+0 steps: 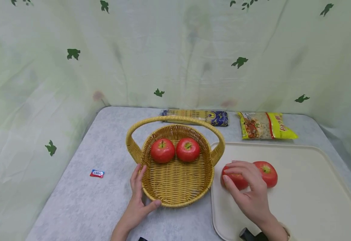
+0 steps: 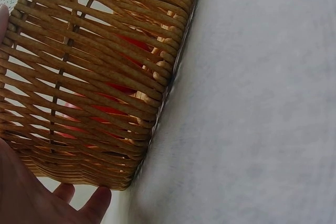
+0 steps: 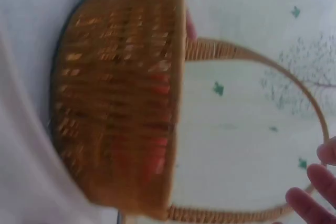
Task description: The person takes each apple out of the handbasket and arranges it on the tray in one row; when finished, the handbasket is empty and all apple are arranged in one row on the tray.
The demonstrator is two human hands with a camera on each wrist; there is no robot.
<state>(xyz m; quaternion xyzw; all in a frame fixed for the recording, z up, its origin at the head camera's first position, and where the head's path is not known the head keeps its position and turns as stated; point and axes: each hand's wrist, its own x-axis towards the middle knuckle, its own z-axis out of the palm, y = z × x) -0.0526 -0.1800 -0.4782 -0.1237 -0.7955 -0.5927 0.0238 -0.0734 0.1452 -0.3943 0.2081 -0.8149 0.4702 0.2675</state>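
Below the right hand (image 1: pixel 251 194), whose loosely bent fingers are parted and hold nothing, two red apples (image 1: pixel 267 174) sit on a pale tray (image 1: pixel 308 201). Left of that hand stands a wicker basket (image 1: pixel 178 185) with two more apples (image 1: pixel 162 151) inside, its near left side touched by the spread fingers and thumb of the left hand (image 1: pixel 137 206). Beyond both hands lies a yellow packet (image 1: pixel 266 126).

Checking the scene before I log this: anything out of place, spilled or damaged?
Mildly odd: small red-and-blue packet alone on the table, left of the basket. No spill or damage visible.
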